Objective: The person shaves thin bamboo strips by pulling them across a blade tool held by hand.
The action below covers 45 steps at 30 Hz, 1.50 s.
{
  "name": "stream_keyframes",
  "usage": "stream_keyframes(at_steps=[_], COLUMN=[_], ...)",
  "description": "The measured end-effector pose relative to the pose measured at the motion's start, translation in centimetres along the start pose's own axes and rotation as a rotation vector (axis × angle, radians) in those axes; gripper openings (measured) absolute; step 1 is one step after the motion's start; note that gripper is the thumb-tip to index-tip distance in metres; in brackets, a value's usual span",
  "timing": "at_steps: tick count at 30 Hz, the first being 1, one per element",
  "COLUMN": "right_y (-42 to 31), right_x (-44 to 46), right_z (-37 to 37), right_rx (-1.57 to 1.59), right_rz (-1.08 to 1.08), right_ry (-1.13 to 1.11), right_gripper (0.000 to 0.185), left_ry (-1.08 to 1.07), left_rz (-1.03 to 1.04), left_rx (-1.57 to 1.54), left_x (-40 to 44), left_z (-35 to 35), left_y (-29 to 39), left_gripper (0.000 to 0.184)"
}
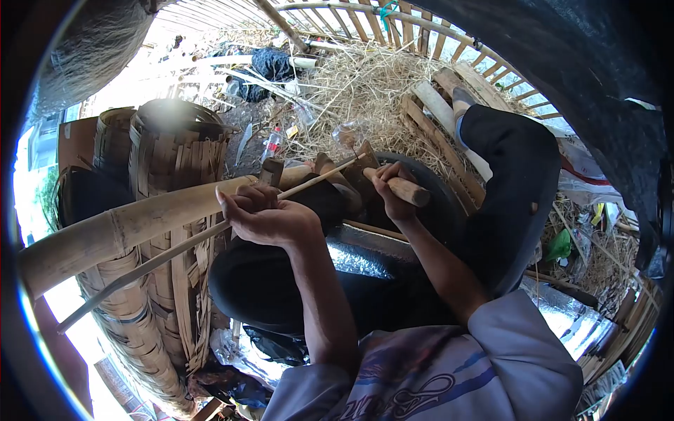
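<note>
My left hand [263, 214] is closed around a thin bamboo strip [144, 269], whose long end runs down to the lower left and whose other end reaches up to a blade. A thick bamboo pole [126, 228] lies just behind that hand. My right hand [394, 186] grips the wooden handle [409, 192] of a knife. The knife's dark blade [363, 167] touches or nearly touches the strip's upper end; the exact contact is too small to tell. Below the blade, a dark round rim [449, 210] is partly hidden by the right forearm.
Tall woven bamboo baskets [158, 151] stand at the left. Straw [372, 84] and wooden planks [439, 140] cover the ground ahead. A plastic bottle [272, 142] lies among scraps. A slatted bamboo fence [421, 31] curves behind, and dark sheeting [583, 84] hangs at the right.
</note>
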State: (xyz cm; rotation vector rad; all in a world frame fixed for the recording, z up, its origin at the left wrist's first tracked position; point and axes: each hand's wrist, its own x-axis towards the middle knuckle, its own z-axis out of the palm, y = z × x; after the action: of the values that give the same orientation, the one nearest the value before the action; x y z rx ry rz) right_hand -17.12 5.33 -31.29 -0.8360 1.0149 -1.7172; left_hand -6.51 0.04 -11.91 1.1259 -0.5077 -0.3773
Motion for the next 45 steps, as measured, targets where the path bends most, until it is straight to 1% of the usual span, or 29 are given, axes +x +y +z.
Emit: stream_keyframes(at_steps=[1,4,5,6,8,9,10,12,14,16,17,18,20,21,22,24,25,26,28,30,32,33,34,37,40,41,42,44,45], right_y=[-0.6,1.4,2.2,2.2,2.0,1.3,1.6,2.2,2.8,2.9,2.8,2.3,1.4,2.1,2.6,2.9,2.5,2.2,1.2,1.8,3.1,2.1,1.6,1.4,2.9,3.7,3.4,2.8,1.2], right_x=[-0.1,-0.1,0.4,0.8,1.1,0.9,0.9,0.4,1.0,1.6,1.5,1.4,1.0,0.6,0.1,0.9,1.2,1.2,1.4,0.8,1.1,1.8,1.9,2.2,1.2,1.7,2.2,3.4,3.3], right_z=[0.1,-0.3,-0.3,-0.3,-0.4,0.0,0.1,-0.1,-0.2,-0.5,-0.7,-0.5,-0.1,-0.2,-0.5,-0.6,-0.9,-0.8,-0.4,-0.5,-0.7,-0.3,-0.2,-0.2,-0.8,-0.6,-0.7,-0.9,-0.3], right_rx=[0.032,-0.07,-0.065,-0.061,-0.019,-0.017,-0.015,-0.02,-0.032,-0.056,-0.071,-0.069,0.089,0.047,0.046,-0.115,-0.11,-0.109,0.054,0.044,-0.111,-0.112,-0.111,-0.026,-0.125,-0.105,-0.104,-0.15,-0.08], right_rz=[-0.069,-0.049,-0.005,-0.005,0.098,0.037,0.038,-0.131,-0.096,0.093,0.107,0.108,-0.041,-0.089,-0.081,0.0,0.109,0.114,0.015,0.023,0.005,0.069,0.07,0.008,-0.044,0.004,0.003,0.088,0.077], right_ry=[-0.045,-0.076,-0.014,-0.016,0.007,-0.001,-0.005,-0.093,-0.08,0.029,0.016,0.014,-0.038,-0.08,-0.08,-0.001,0.019,0.018,0.019,-0.036,-0.102,-0.07,-0.071,-0.086,-0.159,-0.096,-0.096,-0.092,-0.082], right_gripper=[0.017,0.016,0.017,0.017,0.018,0.017,0.017,0.017,0.016,0.015,0.015,0.015,0.016,0.017,0.017,0.016,0.015,0.015,0.014,0.014,0.014,0.014,0.014,0.014,0.015,0.015,0.015,0.015,0.015], left_ry=[0.017,0.037,0.031,0.033,0.008,0.008,0.004,0.012,0.021,0.021,0.017,0.018,0.03,0.04,0.041,0.036,0.026,0.015,0.004,0.003,-0.006,-0.007,0.006,-0.004,-0.009,-0.001,-0.002,-0.014,-0.013], left_rz=[-0.002,-0.007,0.001,0.006,0.011,0.013,0.005,-0.003,0.008,0.004,-0.004,-0.002,0.002,0.003,-0.009,-0.017,-0.024,-0.032,-0.021,-0.011,-0.016,-0.015,-0.021,-0.018,-0.019,-0.017,-0.017,-0.016,-0.014], left_rx=[0.009,0.038,0.045,0.047,0.003,0.005,0.006,0.014,0.023,0.012,-0.001,0.0,0.016,0.027,0.022,-0.005,-0.008,-0.008,-0.004,0.0,-0.003,-0.006,-0.006,-0.009,0.0,-0.006,-0.007,-0.017,-0.016], left_x=[0.1,-0.1,0.0,0.0,0.2,0.3,0.3,0.2,0.2,0.2,0.3,0.4,0.6,0.5,0.4,0.5,0.5,0.5,0.5,0.5,0.4,0.4,0.3,0.6,0.5,0.5,0.4,0.5,0.6], left_z=[0.1,-0.2,-0.1,-0.1,-0.2,-0.2,-0.1,-0.3,-0.1,-0.1,-0.1,0.0,-0.3,-0.6,-0.7,-0.1,-0.2,-0.3,-0.1,-0.4,-0.2,-0.1,0.0,-0.1,-0.5,-0.2,-0.3,-0.3,-0.3], left_y=[0.0,0.1,0.0,0.0,-0.1,-0.1,0.0,0.0,0.0,0.0,-0.1,-0.1,-0.2,-0.1,-0.1,-0.2,-0.2,-0.2,-0.1,-0.2,-0.3,-0.2,-0.2,-0.2,-0.2,-0.2,-0.1,-0.2,-0.2], left_gripper=[0.046,0.046,0.046,0.046,0.046,0.046,0.046,0.046,0.046,0.046,0.046,0.046,0.046,0.046,0.047,0.047,0.047,0.047,0.048,0.048,0.048,0.048,0.048,0.048,0.048,0.048,0.048,0.048,0.048])
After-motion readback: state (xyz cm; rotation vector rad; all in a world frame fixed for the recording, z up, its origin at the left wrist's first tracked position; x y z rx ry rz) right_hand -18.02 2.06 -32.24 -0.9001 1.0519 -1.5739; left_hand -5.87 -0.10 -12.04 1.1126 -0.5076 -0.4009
